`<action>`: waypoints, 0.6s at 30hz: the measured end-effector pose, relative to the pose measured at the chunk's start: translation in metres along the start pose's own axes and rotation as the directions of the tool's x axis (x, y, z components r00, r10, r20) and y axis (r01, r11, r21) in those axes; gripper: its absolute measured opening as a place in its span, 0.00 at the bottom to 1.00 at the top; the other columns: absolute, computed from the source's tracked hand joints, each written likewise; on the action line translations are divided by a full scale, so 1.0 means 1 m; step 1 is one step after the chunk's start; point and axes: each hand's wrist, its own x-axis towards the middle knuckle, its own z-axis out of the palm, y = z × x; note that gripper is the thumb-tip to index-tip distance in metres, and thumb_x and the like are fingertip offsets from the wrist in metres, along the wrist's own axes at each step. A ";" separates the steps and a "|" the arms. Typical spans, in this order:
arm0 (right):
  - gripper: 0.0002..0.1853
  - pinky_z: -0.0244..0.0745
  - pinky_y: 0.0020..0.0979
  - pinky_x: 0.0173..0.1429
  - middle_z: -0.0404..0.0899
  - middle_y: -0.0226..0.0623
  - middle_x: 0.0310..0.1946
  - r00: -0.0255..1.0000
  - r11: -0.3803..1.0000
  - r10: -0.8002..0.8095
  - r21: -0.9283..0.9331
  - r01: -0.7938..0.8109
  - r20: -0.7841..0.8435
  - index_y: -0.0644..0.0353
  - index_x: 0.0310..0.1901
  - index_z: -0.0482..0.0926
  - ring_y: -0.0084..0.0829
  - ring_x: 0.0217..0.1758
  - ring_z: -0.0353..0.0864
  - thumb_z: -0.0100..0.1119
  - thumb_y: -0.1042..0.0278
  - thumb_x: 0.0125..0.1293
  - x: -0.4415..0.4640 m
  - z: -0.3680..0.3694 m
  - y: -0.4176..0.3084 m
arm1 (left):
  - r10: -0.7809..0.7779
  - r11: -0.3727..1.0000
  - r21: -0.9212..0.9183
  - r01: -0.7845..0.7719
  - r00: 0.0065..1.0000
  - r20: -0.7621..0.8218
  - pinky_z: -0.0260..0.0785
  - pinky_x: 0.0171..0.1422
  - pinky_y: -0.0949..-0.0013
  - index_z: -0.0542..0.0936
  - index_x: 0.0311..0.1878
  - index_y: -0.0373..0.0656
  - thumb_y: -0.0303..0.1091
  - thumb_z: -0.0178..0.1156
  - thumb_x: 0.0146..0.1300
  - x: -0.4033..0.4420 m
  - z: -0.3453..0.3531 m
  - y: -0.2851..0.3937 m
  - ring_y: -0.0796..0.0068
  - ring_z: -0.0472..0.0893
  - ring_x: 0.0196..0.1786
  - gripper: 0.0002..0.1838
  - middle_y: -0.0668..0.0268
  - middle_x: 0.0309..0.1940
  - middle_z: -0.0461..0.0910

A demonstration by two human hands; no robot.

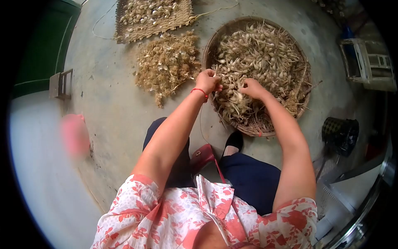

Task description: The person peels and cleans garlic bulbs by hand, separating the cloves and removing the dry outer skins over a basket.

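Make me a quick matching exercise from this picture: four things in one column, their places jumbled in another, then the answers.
Things
1. Right hand
2. Red bracelet
3. Dry brown pile
4. Dark red bag

Places
A. On the floor, left of the round basket
B. Between the legs
C. Over the bulbs, away from the basket's left rim
D. Around the wrist of the left hand

Right pairs: 1-C, 2-D, 3-A, 4-B

Both hands are at a round woven basket of bulbs, beside a brownish pile.
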 end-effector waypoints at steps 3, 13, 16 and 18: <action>0.15 0.71 0.34 0.37 0.77 0.37 0.29 0.979 0.973 -0.180 0.133 0.191 -0.091 0.67 0.37 0.75 0.28 0.32 0.76 0.62 0.62 0.56 0.005 0.000 0.007 | 0.021 0.998 0.066 -0.020 1.000 -0.014 0.75 0.21 0.69 0.71 0.34 0.38 0.24 0.58 0.60 -0.001 0.007 -0.003 0.73 0.78 0.18 0.05 0.66 0.22 0.75; 0.18 0.73 0.40 0.44 0.81 0.49 0.33 0.952 0.984 -0.166 -0.101 0.144 -0.259 0.64 0.37 0.79 0.44 0.36 0.80 0.61 0.55 0.56 -0.013 -0.004 -0.017 | 0.278 0.911 0.350 -0.221 0.953 -0.122 0.62 0.16 0.71 0.72 0.40 0.38 0.35 0.58 0.63 0.000 0.027 -0.017 0.76 0.73 0.16 0.10 0.62 0.25 0.77; 0.18 0.73 0.39 0.44 0.81 0.47 0.31 0.985 0.994 -0.096 0.041 0.103 -0.146 0.63 0.36 0.81 0.41 0.36 0.81 0.62 0.54 0.55 -0.015 -0.008 -0.028 | 0.586 0.626 0.668 -0.404 0.808 -0.060 0.67 0.21 0.72 0.74 0.52 0.36 0.38 0.59 0.63 0.006 0.026 -0.026 0.75 0.77 0.23 0.19 0.59 0.30 0.80; 0.19 0.73 0.38 0.42 0.82 0.45 0.31 0.963 0.949 -0.264 0.168 0.268 -0.045 0.62 0.36 0.82 0.38 0.35 0.81 0.62 0.52 0.56 -0.013 -0.007 -0.035 | 0.348 0.832 0.436 -0.344 0.935 0.074 0.69 0.24 0.72 0.76 0.50 0.34 0.36 0.59 0.62 -0.006 0.029 -0.009 0.76 0.77 0.24 0.17 0.61 0.32 0.80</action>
